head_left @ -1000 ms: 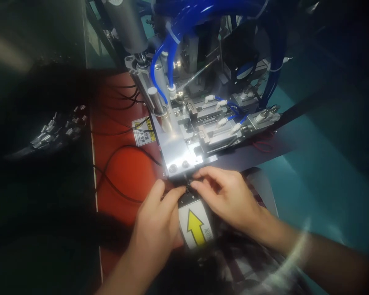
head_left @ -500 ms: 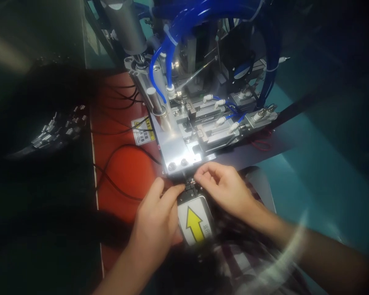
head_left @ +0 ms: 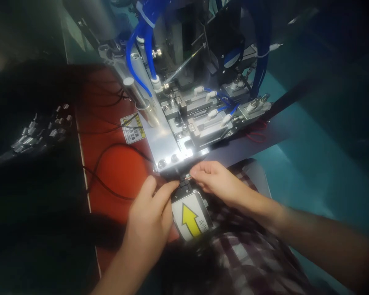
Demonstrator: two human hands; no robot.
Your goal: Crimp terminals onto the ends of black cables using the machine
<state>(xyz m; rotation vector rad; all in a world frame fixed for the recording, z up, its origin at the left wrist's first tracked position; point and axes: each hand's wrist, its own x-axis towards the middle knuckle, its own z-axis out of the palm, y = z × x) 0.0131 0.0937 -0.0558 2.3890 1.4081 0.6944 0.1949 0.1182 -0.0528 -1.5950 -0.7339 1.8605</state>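
Observation:
A small shiny metal part (head_left: 187,177) sits at the tips of my right hand (head_left: 217,180), whose thumb and forefinger pinch its right end. It lies over the dark slotted holder (head_left: 182,189) at the front of the machine. My left hand (head_left: 149,223) is left of the holder, its thumb stretched out to the slot's edge and the forefinger apart from it. Nothing shows between those two; its other fingers are hidden underneath. Just below the holder is a white plate with a yellow arrow (head_left: 189,217). The bright metal block (head_left: 164,153) of the machine stands right behind my fingertips.
Behind the block are small air cylinders (head_left: 209,131) with blue hoses (head_left: 149,49). Black cables (head_left: 106,184) cross the red base (head_left: 123,168) on the left. Several small metal pieces (head_left: 30,135) lie in the dark area at far left. My checkered clothing shows below.
The view has shifted, so the machine appears further left. My right hand has moved slightly in toward the slot, and the metal part now lies closer to my left thumb.

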